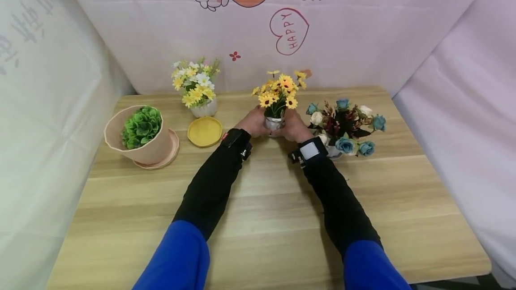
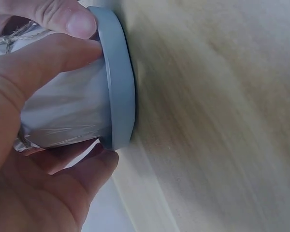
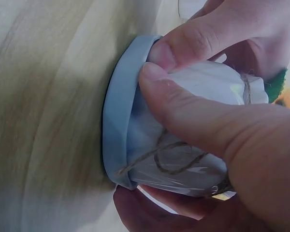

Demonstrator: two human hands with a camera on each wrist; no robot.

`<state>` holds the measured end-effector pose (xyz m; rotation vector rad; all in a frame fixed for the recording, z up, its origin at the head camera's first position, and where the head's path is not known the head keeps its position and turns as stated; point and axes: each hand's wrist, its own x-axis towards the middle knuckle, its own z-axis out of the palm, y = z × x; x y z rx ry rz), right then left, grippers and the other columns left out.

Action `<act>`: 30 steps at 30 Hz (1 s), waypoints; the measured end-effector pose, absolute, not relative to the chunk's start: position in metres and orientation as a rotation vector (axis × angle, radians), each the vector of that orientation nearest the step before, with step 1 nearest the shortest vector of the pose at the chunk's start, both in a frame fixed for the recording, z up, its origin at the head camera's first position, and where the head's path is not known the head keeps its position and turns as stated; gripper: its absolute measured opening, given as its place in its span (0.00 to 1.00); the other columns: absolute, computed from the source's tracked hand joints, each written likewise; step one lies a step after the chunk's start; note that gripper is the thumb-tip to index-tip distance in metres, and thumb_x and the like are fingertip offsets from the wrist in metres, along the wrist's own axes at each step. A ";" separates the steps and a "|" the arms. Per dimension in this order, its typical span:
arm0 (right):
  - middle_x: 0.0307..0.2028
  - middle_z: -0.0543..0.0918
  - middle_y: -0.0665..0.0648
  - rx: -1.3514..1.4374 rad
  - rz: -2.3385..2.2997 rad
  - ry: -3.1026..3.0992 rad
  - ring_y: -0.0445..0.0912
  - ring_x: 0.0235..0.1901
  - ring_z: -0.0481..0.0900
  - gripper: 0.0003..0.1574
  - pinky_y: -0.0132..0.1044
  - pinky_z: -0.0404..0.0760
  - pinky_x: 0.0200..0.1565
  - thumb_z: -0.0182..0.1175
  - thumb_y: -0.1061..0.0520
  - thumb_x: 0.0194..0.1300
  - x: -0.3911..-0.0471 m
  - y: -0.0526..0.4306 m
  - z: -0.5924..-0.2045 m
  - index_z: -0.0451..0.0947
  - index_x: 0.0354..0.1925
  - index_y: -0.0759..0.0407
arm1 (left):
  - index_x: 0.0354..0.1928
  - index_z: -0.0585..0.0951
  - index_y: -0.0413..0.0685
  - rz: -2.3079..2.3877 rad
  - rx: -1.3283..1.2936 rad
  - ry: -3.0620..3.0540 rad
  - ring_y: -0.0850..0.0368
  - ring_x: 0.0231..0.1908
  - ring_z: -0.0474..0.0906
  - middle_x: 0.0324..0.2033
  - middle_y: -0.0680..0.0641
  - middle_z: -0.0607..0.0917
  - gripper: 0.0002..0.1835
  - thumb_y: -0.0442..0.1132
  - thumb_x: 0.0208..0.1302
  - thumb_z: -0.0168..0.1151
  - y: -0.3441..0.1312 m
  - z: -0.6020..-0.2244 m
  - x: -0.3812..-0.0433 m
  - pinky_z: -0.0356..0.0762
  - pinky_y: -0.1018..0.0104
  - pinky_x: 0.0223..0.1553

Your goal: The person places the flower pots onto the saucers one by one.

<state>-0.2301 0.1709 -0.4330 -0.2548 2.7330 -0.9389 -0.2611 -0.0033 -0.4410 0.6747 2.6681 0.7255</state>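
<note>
My left hand (image 1: 254,122) and right hand (image 1: 295,127) grip a small white flowerpot (image 1: 274,124) from both sides, at the back middle of the table. Yellow flowers with dark centres (image 1: 278,91) rise out of it between the hands. In the wrist views the pot has a white wrapping (image 2: 67,104) tied with brown twine (image 3: 176,170). Its base sits within a light blue-grey saucer (image 3: 118,116) on the wood. Both thumbs meet at the near side, tips right by the saucer's rim. Other fingers curl round the pot's sides.
To the left stand a pink pot (image 1: 151,147) with a green plant on a pink saucer (image 1: 174,147), a white pot (image 1: 205,108) of white and yellow flowers, and a yellow saucer (image 1: 204,132). Close beside my right wrist is a pot of blue and white roses (image 1: 344,144).
</note>
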 end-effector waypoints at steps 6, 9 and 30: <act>0.72 0.69 0.75 -0.246 -0.918 2.724 0.66 0.73 0.67 0.55 0.57 0.67 0.77 0.78 0.58 0.62 -0.230 0.172 -0.434 0.58 0.76 0.74 | 0.75 0.65 0.32 0.716 0.627 2.671 0.39 0.68 0.73 0.72 0.31 0.69 0.45 0.40 0.63 0.77 -0.001 -0.441 -0.260 0.75 0.52 0.71; 0.71 0.70 0.74 -0.267 -0.905 2.732 0.66 0.72 0.68 0.55 0.58 0.69 0.75 0.78 0.58 0.62 -0.231 0.173 -0.434 0.59 0.76 0.73 | 0.76 0.64 0.33 0.723 0.597 2.675 0.38 0.71 0.70 0.75 0.30 0.65 0.46 0.41 0.63 0.77 -0.001 -0.440 -0.261 0.73 0.52 0.73; 0.83 0.21 0.70 -0.193 -0.992 2.672 0.72 0.83 0.33 0.84 0.70 0.52 0.79 0.75 0.44 0.65 -0.173 0.156 -0.414 0.17 0.84 0.53 | 0.85 0.36 0.41 1.188 0.394 2.630 0.38 0.85 0.42 0.84 0.32 0.43 0.64 0.43 0.64 0.74 -0.064 -0.427 -0.199 0.46 0.43 0.84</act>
